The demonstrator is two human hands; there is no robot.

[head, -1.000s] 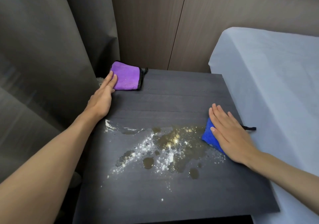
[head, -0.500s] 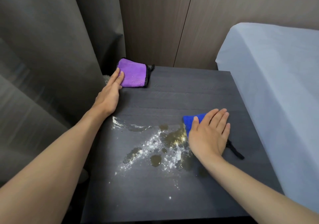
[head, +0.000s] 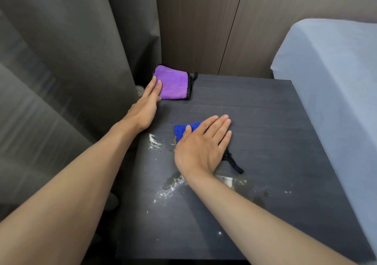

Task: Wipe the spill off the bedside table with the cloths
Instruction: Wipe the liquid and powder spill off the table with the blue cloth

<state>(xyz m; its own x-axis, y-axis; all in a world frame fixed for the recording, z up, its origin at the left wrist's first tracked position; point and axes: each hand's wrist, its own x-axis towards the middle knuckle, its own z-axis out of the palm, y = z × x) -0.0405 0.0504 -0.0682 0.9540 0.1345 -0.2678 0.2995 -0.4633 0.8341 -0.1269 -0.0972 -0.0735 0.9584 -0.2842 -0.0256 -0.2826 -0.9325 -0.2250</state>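
Observation:
My right hand (head: pixel 202 144) lies flat, fingers together, pressing a blue cloth (head: pixel 182 131) onto the dark bedside table (head: pixel 275 121); the cloth's black loop (head: pixel 234 163) trails behind the hand. White powder and wet brownish smears of the spill (head: pixel 171 185) remain beside and under my wrist and forearm, with a streak (head: pixel 156 141) left of the cloth. My left hand (head: pixel 145 106) rests flat at the table's left edge, its fingertips on a purple cloth (head: pixel 173 85) at the far left corner.
A grey curtain (head: pixel 67 70) hangs close along the table's left side. A bed with a pale sheet (head: pixel 334 93) borders the right side. Wooden wall panels (head: pixel 224 25) stand behind the table.
My right hand has pushed the blue cloth leftward across the spill, and most of the puddle and powder in the middle is gone. My left hand's fingertips have slid onto the purple cloth.

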